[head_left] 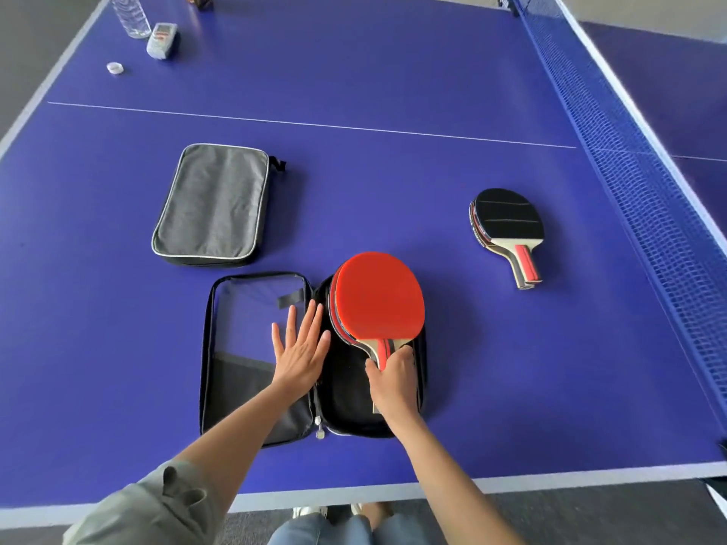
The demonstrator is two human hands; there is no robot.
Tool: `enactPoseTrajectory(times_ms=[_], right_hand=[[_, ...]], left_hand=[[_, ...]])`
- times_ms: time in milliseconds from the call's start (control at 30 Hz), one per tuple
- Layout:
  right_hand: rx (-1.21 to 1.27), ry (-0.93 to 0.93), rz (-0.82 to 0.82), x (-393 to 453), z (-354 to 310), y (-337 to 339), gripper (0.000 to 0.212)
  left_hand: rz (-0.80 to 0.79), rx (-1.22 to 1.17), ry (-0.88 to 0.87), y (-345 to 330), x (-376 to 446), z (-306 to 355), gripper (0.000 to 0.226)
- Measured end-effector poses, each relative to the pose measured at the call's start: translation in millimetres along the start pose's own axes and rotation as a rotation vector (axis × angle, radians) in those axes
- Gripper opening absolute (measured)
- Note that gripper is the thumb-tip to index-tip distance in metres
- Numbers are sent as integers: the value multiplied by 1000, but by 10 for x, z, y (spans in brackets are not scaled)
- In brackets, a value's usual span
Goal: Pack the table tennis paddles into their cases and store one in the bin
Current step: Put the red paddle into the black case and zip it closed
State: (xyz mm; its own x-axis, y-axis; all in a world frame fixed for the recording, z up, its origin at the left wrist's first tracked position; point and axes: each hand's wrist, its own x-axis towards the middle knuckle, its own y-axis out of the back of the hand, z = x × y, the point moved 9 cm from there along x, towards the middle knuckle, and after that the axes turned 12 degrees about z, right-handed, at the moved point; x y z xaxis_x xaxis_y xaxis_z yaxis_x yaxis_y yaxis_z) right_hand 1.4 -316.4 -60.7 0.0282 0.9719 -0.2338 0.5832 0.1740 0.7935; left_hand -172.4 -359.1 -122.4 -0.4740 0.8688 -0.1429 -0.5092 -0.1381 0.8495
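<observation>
A black case [251, 387] lies unzipped and spread flat near the table's front edge. My left hand [299, 348] presses flat with fingers apart on its left flap. My right hand [393, 381] grips the handle of a red-faced paddle [379, 295], which lies over the case's right half with other paddles stacked under it. A second stack of paddles, black face up [507, 218], rests on the table to the right. A closed grey case [214, 204] sits to the upper left. No bin is in view.
The blue table's net [629, 159] runs along the right side. At the far left corner stand a clear bottle [128, 13], a small wrapped pack [161, 41] and a white cap [115, 68]. The table's front edge [511, 483] is just below the open case.
</observation>
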Motion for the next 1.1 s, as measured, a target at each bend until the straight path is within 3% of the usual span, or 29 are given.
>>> enactPoseTrajectory(times_ms=[567,733,900,967,1100], right_hand=[[-147,-19,31,-254,167,-146,46],[-223,-2,3,-116,182,-107,68],[-255,107,267,43,92,221,78],[-277,141,252,100,73,192,84],[-188,101,251,130,117,193,71]], left_hand=[[-54,62,10,-133,31,-36,50],[-51,20,7,-93,26,-14,50],[212,-164,-29,437,-43,-134,47],[301,-110,12,618,-128,-377,48],[339,-31,148,765,-241,-809,52]])
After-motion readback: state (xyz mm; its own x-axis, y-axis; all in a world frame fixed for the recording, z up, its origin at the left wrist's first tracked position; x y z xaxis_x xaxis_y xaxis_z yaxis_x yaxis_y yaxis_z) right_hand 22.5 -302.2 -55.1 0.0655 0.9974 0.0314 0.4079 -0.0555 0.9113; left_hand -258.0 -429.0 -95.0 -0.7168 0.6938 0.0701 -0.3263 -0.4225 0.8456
